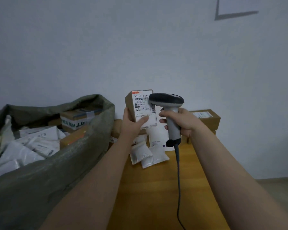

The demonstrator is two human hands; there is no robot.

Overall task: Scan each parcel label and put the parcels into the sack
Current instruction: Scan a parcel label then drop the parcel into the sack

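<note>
Parcel (130, 105): brown, white-labelled, in grip of left hand (133, 124); scanner (170, 110) in right hand (185, 122).

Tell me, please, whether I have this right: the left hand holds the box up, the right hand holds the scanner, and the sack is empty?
Not quite: the sack is not empty; the head view shows parcels piled in it. As you say, the left hand holds the box up and the right hand holds the scanner.

"642 L714-00" is printed at the top of the white label (142, 106) on the cardboard box (129, 103); the smaller print beneath cannot be read.
</note>
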